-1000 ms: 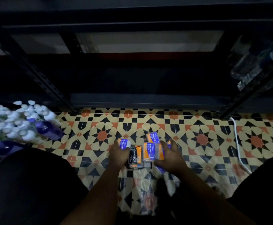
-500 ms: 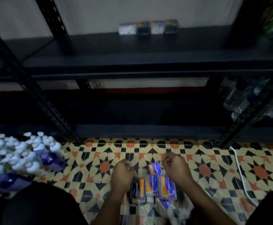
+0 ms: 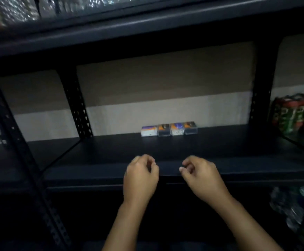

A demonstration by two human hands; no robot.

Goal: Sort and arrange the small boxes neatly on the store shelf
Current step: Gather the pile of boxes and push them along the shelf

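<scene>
Several small boxes (image 3: pixel 169 129) stand side by side in a short row at the back of the dark metal shelf (image 3: pixel 102 156), against the wall. Their tops are orange, purple and black. Both of my hands are raised in front of the shelf's front edge, well short of the row. My left hand (image 3: pixel 140 178) has its fingers curled in towards the thumb, and no box shows in it. My right hand (image 3: pixel 202 176) is curled the same way, about a hand's width to the right, with nothing visible in it.
Red and green cans (image 3: pixel 296 113) stand on the neighbouring shelf to the right. Wrapped bottles (image 3: pixel 292 209) lie lower right. Perforated black posts (image 3: pixel 78 105) rise at the left. Shiny wrapped goods (image 3: pixel 21 9) sit on the shelf above.
The view swung up from the tiled floor to the shelf. Both hands left the boxes on the floor and rose to the shelf's front edge, holding nothing visible.
</scene>
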